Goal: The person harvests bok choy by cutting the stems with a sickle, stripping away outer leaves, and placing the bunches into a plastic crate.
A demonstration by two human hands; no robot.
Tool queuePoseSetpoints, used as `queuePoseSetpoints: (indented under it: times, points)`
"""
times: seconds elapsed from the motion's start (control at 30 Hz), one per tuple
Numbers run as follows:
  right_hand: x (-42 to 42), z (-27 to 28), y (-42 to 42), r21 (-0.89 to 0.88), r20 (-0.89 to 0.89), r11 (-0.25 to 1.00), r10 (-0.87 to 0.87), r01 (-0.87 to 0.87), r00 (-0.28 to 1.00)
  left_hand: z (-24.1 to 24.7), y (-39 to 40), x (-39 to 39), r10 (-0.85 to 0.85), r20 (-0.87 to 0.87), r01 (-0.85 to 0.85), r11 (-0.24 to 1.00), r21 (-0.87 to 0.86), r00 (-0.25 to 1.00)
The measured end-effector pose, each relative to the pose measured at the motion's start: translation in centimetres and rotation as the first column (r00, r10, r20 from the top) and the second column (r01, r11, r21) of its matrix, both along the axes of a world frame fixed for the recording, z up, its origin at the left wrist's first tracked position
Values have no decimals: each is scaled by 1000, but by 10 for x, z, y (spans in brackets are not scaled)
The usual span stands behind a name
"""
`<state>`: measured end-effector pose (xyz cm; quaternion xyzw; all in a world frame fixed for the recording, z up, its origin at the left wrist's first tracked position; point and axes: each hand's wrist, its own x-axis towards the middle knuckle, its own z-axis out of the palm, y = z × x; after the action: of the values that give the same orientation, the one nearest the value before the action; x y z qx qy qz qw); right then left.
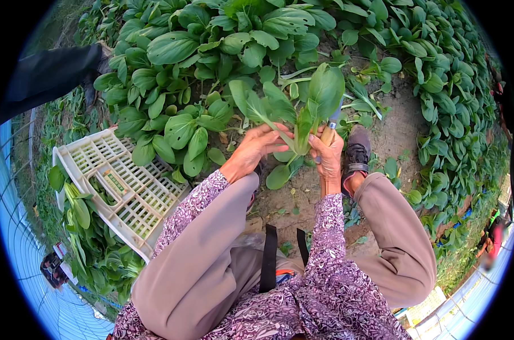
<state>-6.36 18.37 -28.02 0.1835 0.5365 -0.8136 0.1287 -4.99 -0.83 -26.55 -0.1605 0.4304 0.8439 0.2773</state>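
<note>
A head of bok choy (303,131) with a pale base and broad green leaves is held upright between my hands, above the soil. My right hand (329,155) grips its base between thumb and fingers. In that same hand is a knife (327,136) with a wooden handle and a metal collar, its blade pointing away from me and partly behind the leaves. My left hand (259,146) has its fingers around an outer leaf stalk on the left side of the head. Below the base, loose leaves (278,176) lie on the ground.
To my left a white plastic crate (125,182) lies tilted, with cut greens (85,229) beside it. Growing bok choy plants (223,46) fill the ground ahead; another row (448,106) runs along the right. Another person's dark-trousered leg (55,78) is at upper left. My shoe (358,148) rests on bare soil.
</note>
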Motion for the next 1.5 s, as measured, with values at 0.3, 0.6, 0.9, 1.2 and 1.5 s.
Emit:
queuePoseSetpoints:
  times: [0.3,0.6,0.9,1.2,1.5]
  points:
    - [-11,-11,10,-739,145,584,-349,336,926,41,-7,-1,-602,-645,-4,730,-684,472]
    - [-30,31,39,-133,-118,976,-189,173,975,39,4,-13,-821,-399,-123,384,-915,409]
    - [-13,29,13,62,-107,987,157,-151,982,20,14,-41,-425,18,408,879,246,905]
    - [-15,14,16,-161,-112,983,-109,90,988,-9,24,-25,-233,139,134,853,504,962]
    - [-14,27,12,43,-105,999,37,-33,994,11,30,-16,-246,301,6,782,623,921]
